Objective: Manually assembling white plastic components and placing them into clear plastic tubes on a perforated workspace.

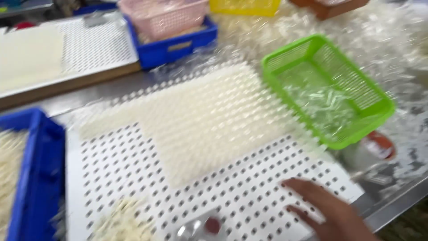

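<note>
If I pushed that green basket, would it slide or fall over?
The green basket would probably slide easily: it sits low and wide on smooth metal table. It likely feels light, being thin mesh plastic holding only a few small clear pieces.

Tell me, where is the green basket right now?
In the head view, the green basket sits upper right, overlapping the right edge of the white perforated board, beyond the hand.

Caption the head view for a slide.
Right hand rests on a white perforated board partly filled with pale pegs, beside a green basket.
</note>
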